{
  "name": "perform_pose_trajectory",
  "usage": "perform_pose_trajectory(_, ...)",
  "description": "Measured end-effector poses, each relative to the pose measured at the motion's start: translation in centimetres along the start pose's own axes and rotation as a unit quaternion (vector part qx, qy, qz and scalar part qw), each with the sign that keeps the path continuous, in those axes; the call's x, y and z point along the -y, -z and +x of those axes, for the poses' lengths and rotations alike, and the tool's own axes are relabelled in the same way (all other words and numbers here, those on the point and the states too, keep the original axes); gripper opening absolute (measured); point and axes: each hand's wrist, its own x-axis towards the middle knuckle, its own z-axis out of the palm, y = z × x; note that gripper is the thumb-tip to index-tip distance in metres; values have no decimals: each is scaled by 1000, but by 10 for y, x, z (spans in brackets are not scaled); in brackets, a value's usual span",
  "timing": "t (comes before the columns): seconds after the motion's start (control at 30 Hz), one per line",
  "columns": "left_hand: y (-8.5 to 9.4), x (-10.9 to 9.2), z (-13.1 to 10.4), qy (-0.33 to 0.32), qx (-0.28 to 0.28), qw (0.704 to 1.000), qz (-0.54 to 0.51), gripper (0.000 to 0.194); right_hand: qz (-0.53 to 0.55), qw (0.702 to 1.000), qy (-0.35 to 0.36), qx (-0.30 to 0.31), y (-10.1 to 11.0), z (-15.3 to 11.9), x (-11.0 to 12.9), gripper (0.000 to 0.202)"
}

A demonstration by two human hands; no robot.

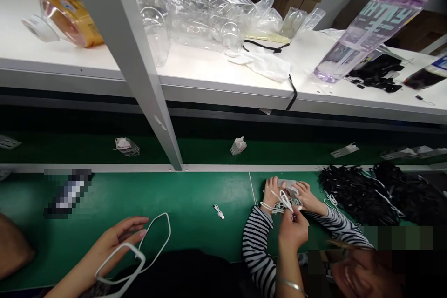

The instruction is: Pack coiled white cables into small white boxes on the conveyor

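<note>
My left hand is over the green table at lower left, fingers stretched out and apart. White thin-rimmed loops, which look like an eyeglass frame, cross in front of it; I cannot tell whether they touch it. My right hand, with a bracelet on its wrist, is closed on a looped white cable. Right behind it are a co-worker's two hands in striped sleeves, around a translucent bag and more white cables. One short coiled white USB cable lies alone on the table between my hands.
Piles of black cables lie at the right of the green table. A grey post rises to a white shelf holding clear plastic packaging, bottles and a purple water bottle. A blurred dark item lies at left.
</note>
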Motion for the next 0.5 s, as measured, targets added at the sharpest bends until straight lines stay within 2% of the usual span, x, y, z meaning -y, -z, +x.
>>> perform_pose_trajectory(0.1,132,59,-48,27,-68,997,3,37,-7,999,-18,-42,-11,2,-1,15)
perform_pose_trajectory(0.13,168,80,-60,42,-89,995,6,43,-7,998,-24,-58,-13,4,1,16)
perform_pose_trajectory(0.17,197,101,-69,58,-94,994,10,49,-5,997,-30,-76,-15,5,3,18)
perform_pose_trajectory(0.2,218,119,-74,70,-73,995,18,55,0,995,-32,-96,-16,6,5,21)
perform_pose_trajectory(0.23,232,135,-76,67,-62,996,23,58,5,993,-33,-116,-17,7,7,23)
perform_pose_trajectory(0.3,243,159,-73,68,-41,996,32,60,16,987,-29,-158,-18,5,12,26)
perform_pose_trajectory(0.43,241,182,-65,73,-55,995,24,61,23,980,-1,-199,-1,10,28,41)
perform_pose_trajectory(0.5,244,189,-70,77,-64,995,19,60,36,973,13,-227,21,32,58,48)
